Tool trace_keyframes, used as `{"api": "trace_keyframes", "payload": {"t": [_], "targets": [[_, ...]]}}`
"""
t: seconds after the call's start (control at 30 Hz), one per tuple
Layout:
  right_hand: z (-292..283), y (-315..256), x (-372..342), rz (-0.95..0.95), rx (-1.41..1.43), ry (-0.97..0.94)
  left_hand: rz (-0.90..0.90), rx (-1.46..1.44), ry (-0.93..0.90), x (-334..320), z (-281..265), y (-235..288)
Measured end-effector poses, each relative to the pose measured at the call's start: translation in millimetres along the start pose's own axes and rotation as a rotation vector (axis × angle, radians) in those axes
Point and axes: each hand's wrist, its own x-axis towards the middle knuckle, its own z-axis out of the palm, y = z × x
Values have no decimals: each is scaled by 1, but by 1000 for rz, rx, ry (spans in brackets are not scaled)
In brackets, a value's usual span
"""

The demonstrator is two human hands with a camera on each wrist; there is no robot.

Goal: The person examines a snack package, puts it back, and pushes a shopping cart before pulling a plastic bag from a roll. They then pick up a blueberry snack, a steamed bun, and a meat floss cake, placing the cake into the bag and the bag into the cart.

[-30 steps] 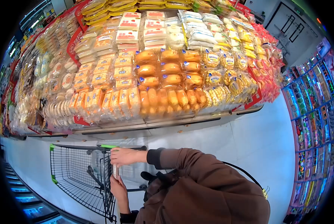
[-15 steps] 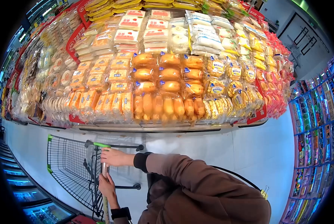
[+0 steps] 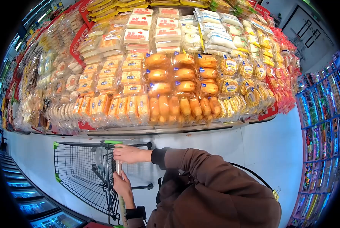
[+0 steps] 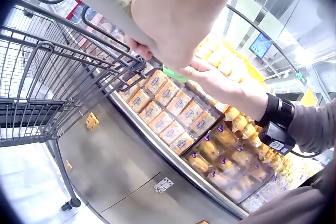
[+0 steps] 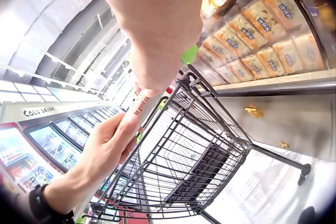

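A black wire shopping cart (image 3: 82, 171) with green corner pieces stands in the aisle. Its pale handle bar (image 5: 137, 103) carries red lettering. My right hand (image 3: 127, 154) grips the bar near its green end, on the display side. Farther along the same bar, my left hand (image 5: 107, 145) holds on, thumb lying along the top and fingers curled round it. In the left wrist view the left hand fills the top foreground and the right hand (image 4: 215, 82) shows beyond it. A clear round shape (image 3: 100, 157) shows through the cart's wires.
Beside the cart runs a long display (image 3: 139, 133) stacked with bagged bread and pastries, including packaged buns (image 3: 185, 74). Cold drink refrigerators (image 5: 58, 134) line the opposite side. A tall rack of small packets (image 3: 322, 125) stands to the right.
Both hands stay on the handle. Cart and hands shift left then back right in the head view, and the display shifts with them. The left wrist band shows more than a second ago.
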Motion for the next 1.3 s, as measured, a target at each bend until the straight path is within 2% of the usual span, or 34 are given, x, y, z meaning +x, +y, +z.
{"api": "trace_keyframes", "payload": {"t": [0.2, 0.4, 0.5, 0.53, 0.63, 0.77, 0.83, 0.87, 0.97, 1.07, 1.1, 1.17, 1.3], "targets": [[-5, 2, -5, 51, -23, -4, 11, -20, -12, 5, 6, 2], [-6, 2, -20, 22, 20, 99, 6, -39, -24, 7, 9, 5], [-84, -29, -37, 129, 257, -156, 5, -50, -18, 9, 8, 9], [-102, -32, -46, 50, 171, -122, -1, -41, -16, 10, 2, 16], [-170, -43, -86, -4, 33, 161, -19, 5, -10, 12, 9, 13], [-268, -32, -150, 278, -280, 207, -40, 28, -15, 13, 16, 13], [-313, -28, -189, 340, -405, 434, -54, 18, -7, 14, 10, 22], [-331, -29, -204, 432, -463, 482, -40, 1, 10, 14, 12, 23], [-362, -15, -254, 646, -578, 588, -58, 52, -19, 15, 13, 25], [-373, 0, -285, 847, -622, 578, -42, 59, 28, 15, 16, 27], [-374, 4, -290, 851, -612, 571, -83, 44, -16, 15, 13, 31], [-376, 9, -299, 859, -589, 554, -74, 15, 10, 14, 11, 37], [-380, 18, -309, 824, -540, 531, -86, 99, -9, 14, 20, 27]]}}
